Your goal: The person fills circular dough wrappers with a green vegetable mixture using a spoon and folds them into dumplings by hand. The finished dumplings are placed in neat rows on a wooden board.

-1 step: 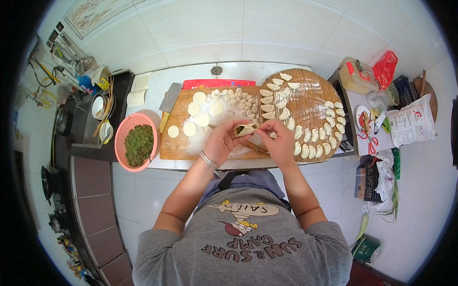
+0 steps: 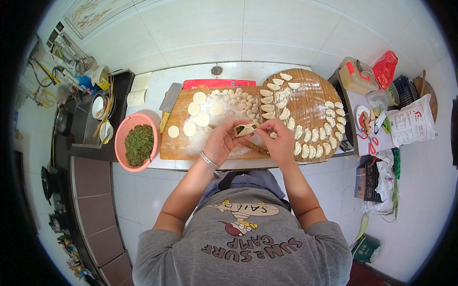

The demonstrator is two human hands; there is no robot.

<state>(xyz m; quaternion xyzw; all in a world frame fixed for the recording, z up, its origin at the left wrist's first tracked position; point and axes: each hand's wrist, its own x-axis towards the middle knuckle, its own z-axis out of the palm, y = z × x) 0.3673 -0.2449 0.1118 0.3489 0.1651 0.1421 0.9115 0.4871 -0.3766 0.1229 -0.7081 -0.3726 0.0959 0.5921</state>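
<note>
Dumpling (image 2: 246, 129), partly folded and with dark green stuffing showing at its opening, sits between your two hands above the floured cutting board (image 2: 171, 148). Your left hand (image 2: 222, 142), with silver bangles (image 2: 209, 159) at the wrist, cradles it from the left in curled fingers. Your right hand (image 2: 280, 143) has thumb and fingertips drawn narrow, pinching the dough at its right end. A small pale lump shows just under those right fingers; you cannot tell from this view whether they touch it.

Below your hands, a wooden rolling pin (image 2: 255, 147) lies slantwise on the cutting board, partly hidden. Round wrappers (image 2: 202, 119) lie flat on the left part of that board, and cut dough pieces (image 2: 244, 101) are clustered toward its far right corner. Along the left edge you have a cleaver (image 2: 170, 97) with a yellowish handle, and to the left of that edge stands a pink basin (image 2: 119, 143) of chopped green filling (image 2: 139, 145). On your right, the round wooden board (image 2: 310, 93) carries folded dumplings (image 2: 313, 152) in curved rows, some of them near your right hand.
</note>
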